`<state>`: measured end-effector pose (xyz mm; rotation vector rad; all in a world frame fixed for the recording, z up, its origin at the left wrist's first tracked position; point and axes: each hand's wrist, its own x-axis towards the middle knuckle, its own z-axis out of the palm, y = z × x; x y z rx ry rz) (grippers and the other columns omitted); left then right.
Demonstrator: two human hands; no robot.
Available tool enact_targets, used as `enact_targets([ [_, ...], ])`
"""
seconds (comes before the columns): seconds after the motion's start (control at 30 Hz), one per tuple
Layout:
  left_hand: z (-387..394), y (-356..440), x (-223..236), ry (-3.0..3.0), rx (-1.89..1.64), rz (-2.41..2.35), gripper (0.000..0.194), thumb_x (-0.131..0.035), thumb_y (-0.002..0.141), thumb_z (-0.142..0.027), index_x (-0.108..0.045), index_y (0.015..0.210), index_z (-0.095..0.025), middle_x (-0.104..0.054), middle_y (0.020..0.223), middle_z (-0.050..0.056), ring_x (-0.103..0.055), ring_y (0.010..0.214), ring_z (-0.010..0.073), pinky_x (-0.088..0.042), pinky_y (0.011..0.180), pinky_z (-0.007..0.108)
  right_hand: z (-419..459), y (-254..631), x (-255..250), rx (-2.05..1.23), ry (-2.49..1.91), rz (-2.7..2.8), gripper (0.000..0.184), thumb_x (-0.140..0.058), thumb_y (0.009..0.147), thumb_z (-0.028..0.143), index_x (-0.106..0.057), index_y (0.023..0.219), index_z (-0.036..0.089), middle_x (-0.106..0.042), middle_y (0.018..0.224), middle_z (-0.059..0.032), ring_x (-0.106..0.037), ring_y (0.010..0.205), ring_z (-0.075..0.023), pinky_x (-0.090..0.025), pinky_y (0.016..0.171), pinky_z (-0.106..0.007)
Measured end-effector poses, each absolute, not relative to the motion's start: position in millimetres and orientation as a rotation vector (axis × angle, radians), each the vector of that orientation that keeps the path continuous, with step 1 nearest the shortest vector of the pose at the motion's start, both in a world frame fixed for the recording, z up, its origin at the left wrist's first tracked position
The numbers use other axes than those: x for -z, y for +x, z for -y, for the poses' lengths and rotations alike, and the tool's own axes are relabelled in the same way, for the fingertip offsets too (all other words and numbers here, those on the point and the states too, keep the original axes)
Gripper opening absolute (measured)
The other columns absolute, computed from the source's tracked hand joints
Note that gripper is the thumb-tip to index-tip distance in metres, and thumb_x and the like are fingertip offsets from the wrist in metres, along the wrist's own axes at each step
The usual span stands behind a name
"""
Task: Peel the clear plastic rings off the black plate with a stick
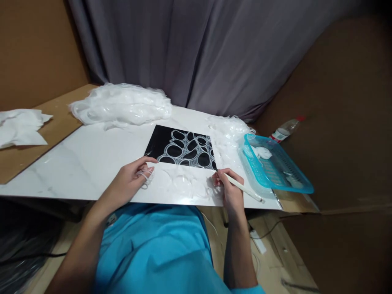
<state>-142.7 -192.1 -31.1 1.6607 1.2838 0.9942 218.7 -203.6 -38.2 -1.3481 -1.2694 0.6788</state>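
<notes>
My left hand (pixel 134 176) rests on the white table (pixel 92 159) near its front edge, fingers curled around several clear plastic rings (pixel 147 176). My right hand (pixel 229 185) is closed on a thin white stick (pixel 243 188) whose tip touches a clear ring at the table's front. Between my hands lie loose clear rings (pixel 183 183). Just beyond them a black sheet (pixel 183 148) carries several clear rings packed side by side.
A large heap of clear plastic (pixel 122 107) lies at the table's back left, a smaller heap (pixel 228 130) at the right. A blue basket (pixel 275 169) stands at the right edge, a plastic bottle (pixel 286 128) behind it. White cloth (pixel 20 127) lies far left. A grey curtain hangs behind.
</notes>
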Motion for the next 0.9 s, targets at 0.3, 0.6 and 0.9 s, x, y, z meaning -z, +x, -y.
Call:
enact_targets([
  [0.3,197,-141,31,1.713,-0.907,-1.276,0.037,-0.062,0.109,-0.049,-0.071,0.137,-0.026,-0.061,0.086,-0.002,-0.057,0.075,0.0145,-0.047,0.068,0.023,203,217,35,-0.688,-1.355,1.292,0.040,-0.073,0.098,0.057,-0.074,0.079,0.022,-0.072,0.073,-0.0050,-0.062,0.065,-0.0214,-0.049,0.064,-0.034],
  [0.6,217,-136,23,1.826,-1.051,-1.300,0.034,-0.056,0.113,-0.048,-0.076,0.128,-0.025,-0.071,0.103,0.003,-0.066,0.086,0.0183,-0.053,0.075,0.027,213,208,21,-0.607,-1.332,1.288,0.025,-0.079,0.093,0.038,-0.065,0.078,0.023,-0.063,0.070,0.0003,-0.057,0.066,-0.0190,-0.044,0.064,-0.032],
  [0.9,268,-133,37,2.109,-1.089,-1.381,0.033,-0.052,0.116,-0.035,-0.077,0.138,-0.031,-0.072,0.148,0.004,-0.073,0.132,0.0248,-0.060,0.108,0.033,206,128,-15,-1.067,-1.126,1.782,0.018,-0.083,0.094,0.038,-0.075,0.087,0.023,-0.076,0.092,-0.0037,-0.069,0.085,-0.0215,-0.055,0.077,-0.033],
])
